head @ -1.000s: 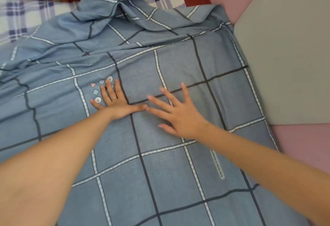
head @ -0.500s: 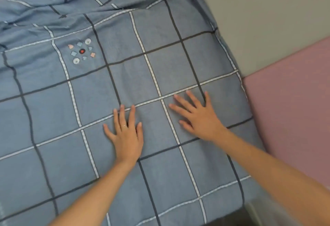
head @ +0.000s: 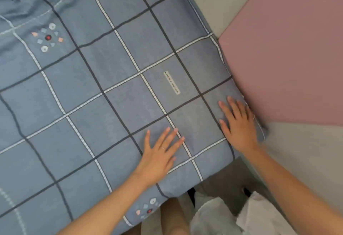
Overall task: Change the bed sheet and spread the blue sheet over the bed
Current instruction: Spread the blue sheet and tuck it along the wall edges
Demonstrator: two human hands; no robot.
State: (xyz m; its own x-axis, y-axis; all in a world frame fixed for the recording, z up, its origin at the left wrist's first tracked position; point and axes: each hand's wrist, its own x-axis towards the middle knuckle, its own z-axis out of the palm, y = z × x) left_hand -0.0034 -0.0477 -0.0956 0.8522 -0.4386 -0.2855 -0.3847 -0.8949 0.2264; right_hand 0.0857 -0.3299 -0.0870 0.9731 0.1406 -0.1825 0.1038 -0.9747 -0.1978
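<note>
The blue sheet (head: 104, 93), checked with dark and white lines, lies spread over the bed and fills most of the view. It is smooth near me and still rumpled at the far top left. My left hand (head: 159, 153) lies flat on it with fingers spread, a ring on one finger. My right hand (head: 239, 123) presses flat on the sheet close to its right edge, fingers straight. The sheet's near right corner hangs over the bed's corner just below my hands.
Pink and grey padded wall panels (head: 289, 52) run along the bed's right side. Below the bed's corner I see a dark floor gap (head: 228, 181), my legs and white shorts (head: 219, 218). A small white label (head: 171, 82) is sewn onto the sheet.
Both hands have slid toward me and to the right across the sheet, ending near its right corner. The view has dropped, so the pillow and old checked sheet are out of sight.
</note>
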